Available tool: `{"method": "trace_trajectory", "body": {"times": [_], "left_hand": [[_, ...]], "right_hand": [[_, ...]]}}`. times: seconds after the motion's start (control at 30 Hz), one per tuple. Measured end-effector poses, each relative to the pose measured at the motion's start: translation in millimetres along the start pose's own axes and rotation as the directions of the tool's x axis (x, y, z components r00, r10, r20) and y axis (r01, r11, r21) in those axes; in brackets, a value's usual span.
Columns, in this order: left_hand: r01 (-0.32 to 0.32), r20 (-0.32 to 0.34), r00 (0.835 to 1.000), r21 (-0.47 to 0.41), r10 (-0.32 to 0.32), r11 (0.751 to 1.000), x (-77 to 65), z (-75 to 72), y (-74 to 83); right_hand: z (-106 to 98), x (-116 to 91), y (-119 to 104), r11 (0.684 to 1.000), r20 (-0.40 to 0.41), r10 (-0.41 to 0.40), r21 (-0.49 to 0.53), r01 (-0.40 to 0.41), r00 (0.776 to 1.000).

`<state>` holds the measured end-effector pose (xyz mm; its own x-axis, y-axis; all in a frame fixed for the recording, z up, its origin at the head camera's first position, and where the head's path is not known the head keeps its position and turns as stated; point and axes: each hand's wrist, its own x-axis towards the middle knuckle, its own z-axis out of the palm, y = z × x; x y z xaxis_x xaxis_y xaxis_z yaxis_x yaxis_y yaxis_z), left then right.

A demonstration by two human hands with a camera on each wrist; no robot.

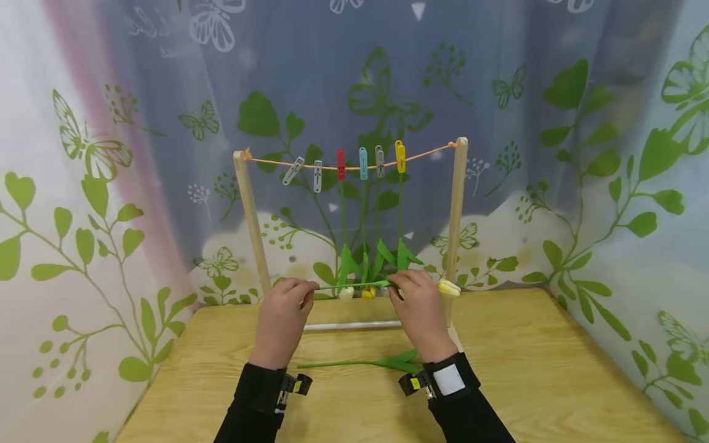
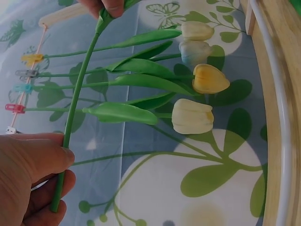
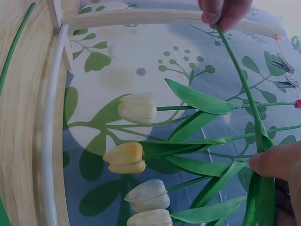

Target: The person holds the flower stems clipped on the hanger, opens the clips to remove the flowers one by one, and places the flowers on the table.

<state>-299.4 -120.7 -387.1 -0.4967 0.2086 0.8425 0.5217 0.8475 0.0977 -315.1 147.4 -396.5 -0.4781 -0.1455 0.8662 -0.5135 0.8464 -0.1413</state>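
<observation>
Left hand: I see the left hand pinching the stem's lower end between thumb and fingers.
Right hand: the right hand grips the same stem at the leaves, hiding part of them.
Held tulip: the held tulip lies level before the wooden rack; its pale yellow head shows beyond the right hand, but both wrist views cut it off.
Table tulip: the second tulip lies below, its head not visible by the right wrist.
Hanging tulips: four hanging tulips point heads down, partly covered from above.
</observation>
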Motion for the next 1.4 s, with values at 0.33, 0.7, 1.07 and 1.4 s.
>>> {"method": "trace_trajectory", "body": {"times": [0.33,0.7,1.07,1.4], "left_hand": [[0.005,-0.001,1.0,-0.029,-0.005,1.0,0.9,2.8,2.8],[0.001,-0.001,1.0,-0.025,-0.001,1.0,-6.7,2.6,-3.4],[-0.033,0.006,0.999,-0.013,0.033,0.999,-7.8,2.6,-3.4],[-0.011,0.018,1.0,-0.006,0.011,1.0,-12.5,-1.1,-5.4]], "right_hand": [[-5.6,0.3,0.5,1.0,-0.012,-0.007,0.001,0.007,1.0],[-4.9,-6.4,-4.8,0.999,-0.013,-0.043,0.005,0.043,0.999],[-10.5,-7.6,-7.9,0.999,0.0,-0.032,0.012,0.032,1.0],[-12.8,-7.5,-15.1,0.999,0.028,-0.042,0.001,0.042,0.999]]}}
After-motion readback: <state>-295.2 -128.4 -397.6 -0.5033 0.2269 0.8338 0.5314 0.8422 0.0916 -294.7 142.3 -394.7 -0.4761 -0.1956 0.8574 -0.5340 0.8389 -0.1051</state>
